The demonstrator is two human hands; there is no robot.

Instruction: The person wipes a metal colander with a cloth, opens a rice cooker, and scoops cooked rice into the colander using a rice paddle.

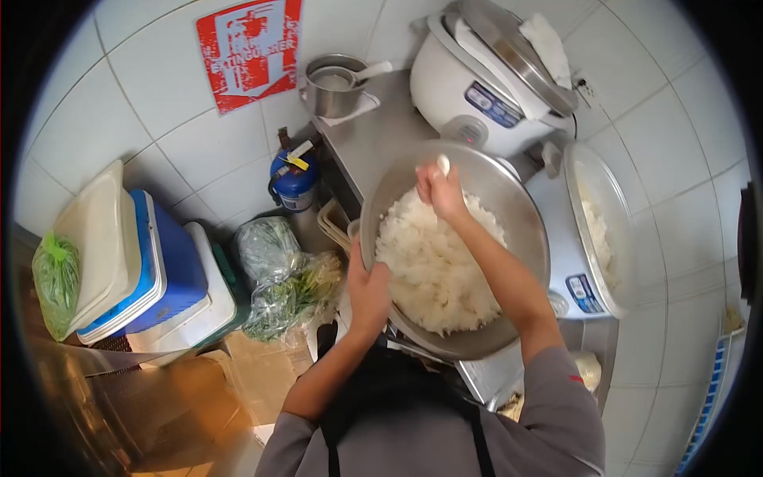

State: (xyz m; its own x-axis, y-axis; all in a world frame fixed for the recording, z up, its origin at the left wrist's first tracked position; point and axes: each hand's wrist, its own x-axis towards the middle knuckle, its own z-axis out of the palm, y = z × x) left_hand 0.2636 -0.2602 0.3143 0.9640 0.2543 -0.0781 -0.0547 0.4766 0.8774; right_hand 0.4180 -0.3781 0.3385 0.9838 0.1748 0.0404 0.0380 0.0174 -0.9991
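A large metal bowl (528,238) of white rice (433,262) is in front of me. My left hand (369,292) grips its left rim, thumb toward the inside. Over the far part of the bowl, my right hand (439,189) is closed around a white utensil (443,164), of which only a rounded end shows. Right of the bowl stands an open white rice cooker (548,199) with rice inside. Behind the bowl is another white cooker (445,79) with its metal lid (509,40) tilted up.
A metal pot (332,99) with a handled utensil sits at the counter's (369,131) back left. Below are a blue fire extinguisher (294,181), bagged greens (290,298) and a blue cooler (176,266). Tiled walls rise behind and to the right.
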